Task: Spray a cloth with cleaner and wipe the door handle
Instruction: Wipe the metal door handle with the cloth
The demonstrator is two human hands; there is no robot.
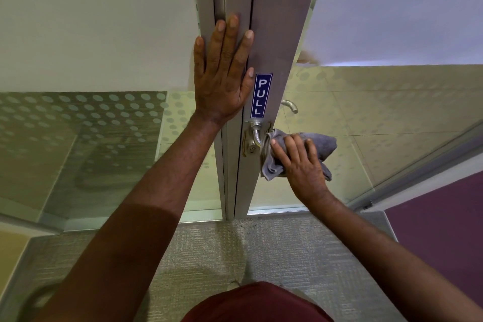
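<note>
Our hands at the door: one flat on the frame, one wrapping the cloth over the handle.

Our left hand (222, 78) lies released, fingers straight against the metal door frame (277, 21) beside the blue PULL sticker (260, 95). Our right hand (300, 162) clasps the grey cloth (324, 144), bunched over the silver door handle (255, 132) just below the sticker.
</note>
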